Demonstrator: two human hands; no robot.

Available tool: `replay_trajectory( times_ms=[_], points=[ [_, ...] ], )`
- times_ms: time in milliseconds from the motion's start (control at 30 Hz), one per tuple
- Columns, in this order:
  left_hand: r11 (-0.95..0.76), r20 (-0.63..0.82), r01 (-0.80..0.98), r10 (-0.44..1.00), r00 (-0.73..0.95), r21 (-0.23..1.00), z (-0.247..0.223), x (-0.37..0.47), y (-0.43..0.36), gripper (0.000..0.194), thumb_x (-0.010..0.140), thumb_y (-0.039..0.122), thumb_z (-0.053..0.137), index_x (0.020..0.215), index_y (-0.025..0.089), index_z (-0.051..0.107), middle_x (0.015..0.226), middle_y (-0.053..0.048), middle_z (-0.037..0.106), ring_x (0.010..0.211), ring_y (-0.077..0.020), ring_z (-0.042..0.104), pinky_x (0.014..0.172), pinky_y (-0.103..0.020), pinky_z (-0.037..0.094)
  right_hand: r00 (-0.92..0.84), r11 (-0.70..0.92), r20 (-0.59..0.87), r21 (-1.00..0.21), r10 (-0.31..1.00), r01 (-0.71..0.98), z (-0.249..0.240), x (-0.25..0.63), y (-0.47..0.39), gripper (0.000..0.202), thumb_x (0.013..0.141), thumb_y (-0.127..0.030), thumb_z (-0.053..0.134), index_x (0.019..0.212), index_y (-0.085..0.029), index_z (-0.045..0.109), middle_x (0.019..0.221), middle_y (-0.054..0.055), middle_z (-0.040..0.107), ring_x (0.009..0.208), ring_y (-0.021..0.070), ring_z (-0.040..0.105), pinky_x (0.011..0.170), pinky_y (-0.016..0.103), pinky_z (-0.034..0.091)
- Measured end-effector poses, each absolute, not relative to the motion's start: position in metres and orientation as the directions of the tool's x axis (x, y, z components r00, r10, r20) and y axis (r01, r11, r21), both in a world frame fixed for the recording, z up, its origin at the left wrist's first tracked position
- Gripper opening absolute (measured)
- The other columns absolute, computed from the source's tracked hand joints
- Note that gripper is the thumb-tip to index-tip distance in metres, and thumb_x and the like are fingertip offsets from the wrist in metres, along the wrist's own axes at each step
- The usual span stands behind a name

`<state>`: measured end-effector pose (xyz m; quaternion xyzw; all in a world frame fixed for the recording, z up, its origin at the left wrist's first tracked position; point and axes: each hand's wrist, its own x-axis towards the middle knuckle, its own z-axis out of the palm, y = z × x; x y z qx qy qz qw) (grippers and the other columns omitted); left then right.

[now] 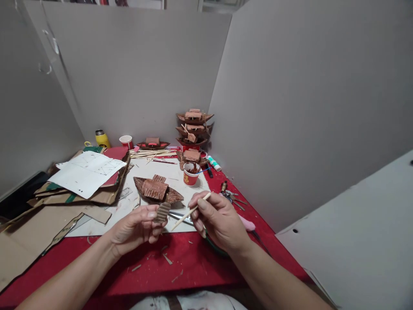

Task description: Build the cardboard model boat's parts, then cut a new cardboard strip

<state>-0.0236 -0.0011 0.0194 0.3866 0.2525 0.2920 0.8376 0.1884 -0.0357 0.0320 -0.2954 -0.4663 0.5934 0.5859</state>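
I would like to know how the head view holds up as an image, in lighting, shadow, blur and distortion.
Head view: soft, rather dim light; faint shading on the grey partitions; darker red cloth beneath the hands; wide-angle stretch towards the edges; writing on the white sheet too small to read.

This looks like a small craft workspace: gray partition panels [138,73] wall in a table under a red cloth [193,267]. Brown model boats [193,117], a pile of cut cardboard [77,196], thin wooden sticks [151,153] and a paper cup [191,176] smeared with what may be dark paint or glue suggest handicraft, and scraps litter the cloth.
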Motion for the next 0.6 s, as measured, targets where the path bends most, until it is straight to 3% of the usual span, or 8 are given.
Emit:
replay_trajectory(
  times_ms=[600],
  points=[
    [0.575, -0.181, -0.27, 0.607, 0.774, 0.773, 0.008, -0.017, 0.0, 0.029, 0.071, 0.03, 0.07, 0.09, 0.01, 0.061, 0.074, -0.004, 0.056, 0.053, -0.007, 0.043, 0.046, -0.019, 0.032, -0.154, 0.102, 0.173, -0.916, 0.973, -0.388, 0.03, 0.181, -0.01, 0.033, 0.078, -0.049, 0.071, 0.077, -0.016, 0.063, 0.057, -0.003, 0.058, 0.04, 0.0058, 0.051, 0.034, 0.013, 0.039]
  ],
)
